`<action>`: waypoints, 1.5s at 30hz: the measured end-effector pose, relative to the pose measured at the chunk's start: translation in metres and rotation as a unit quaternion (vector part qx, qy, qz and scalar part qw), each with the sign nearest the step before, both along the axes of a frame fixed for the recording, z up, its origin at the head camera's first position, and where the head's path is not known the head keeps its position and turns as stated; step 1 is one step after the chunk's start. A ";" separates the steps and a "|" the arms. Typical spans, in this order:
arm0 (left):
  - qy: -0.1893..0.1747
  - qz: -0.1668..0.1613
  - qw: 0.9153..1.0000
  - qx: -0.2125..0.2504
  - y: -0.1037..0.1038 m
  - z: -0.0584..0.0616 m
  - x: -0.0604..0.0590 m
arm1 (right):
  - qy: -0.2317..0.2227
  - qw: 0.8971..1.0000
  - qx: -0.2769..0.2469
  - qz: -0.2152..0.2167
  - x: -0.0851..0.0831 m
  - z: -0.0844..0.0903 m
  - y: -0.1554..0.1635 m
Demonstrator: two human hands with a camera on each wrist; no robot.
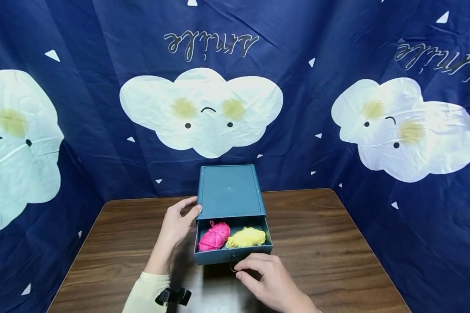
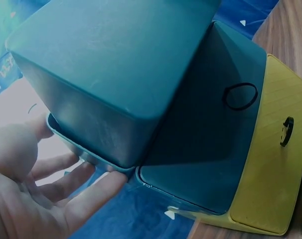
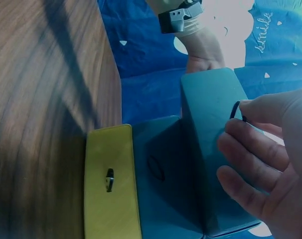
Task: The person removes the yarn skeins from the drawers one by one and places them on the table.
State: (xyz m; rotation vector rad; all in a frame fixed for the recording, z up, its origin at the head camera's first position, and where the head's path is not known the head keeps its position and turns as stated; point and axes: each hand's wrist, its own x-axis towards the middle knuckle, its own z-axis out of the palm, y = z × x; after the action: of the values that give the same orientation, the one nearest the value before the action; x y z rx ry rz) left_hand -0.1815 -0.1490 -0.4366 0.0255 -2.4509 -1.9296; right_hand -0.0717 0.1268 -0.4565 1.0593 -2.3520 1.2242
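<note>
A teal drawer cabinet stands on the table with its top drawer pulled out. Inside the drawer lie a pink yarn ball on the left and a yellow yarn ball on the right. My left hand rests against the cabinet's left side, thumb near the top edge, fingers extended in the left wrist view. At the drawer's front, my right hand pinches the black loop handle between thumb and index finger, the other fingers beside the teal drawer front.
Below the pulled-out drawer are a second teal drawer front with a black loop and a yellow drawer front with a black handle. The wooden table is backed by a dark blue curtain with cloud prints.
</note>
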 end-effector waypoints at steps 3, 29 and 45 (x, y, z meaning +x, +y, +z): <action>-0.002 -0.002 1.000 0.004 0.001 0.000 0.000 | 0.005 1.000 0.001 -0.002 0.000 0.006 0.002; -0.007 -0.005 1.000 0.004 0.001 0.002 -0.001 | 0.059 0.997 -0.016 -0.037 -0.021 0.042 0.015; -0.005 0.002 1.000 -0.012 0.003 0.004 0.002 | 0.032 0.998 -0.004 -0.056 -0.046 0.041 0.019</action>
State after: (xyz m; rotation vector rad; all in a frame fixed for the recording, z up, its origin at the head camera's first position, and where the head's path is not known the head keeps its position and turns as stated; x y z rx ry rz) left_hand -0.1797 -0.1462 -0.4330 0.0397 -2.4780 -1.9020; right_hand -0.1177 0.1456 -0.4150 0.9359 -2.3211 1.1418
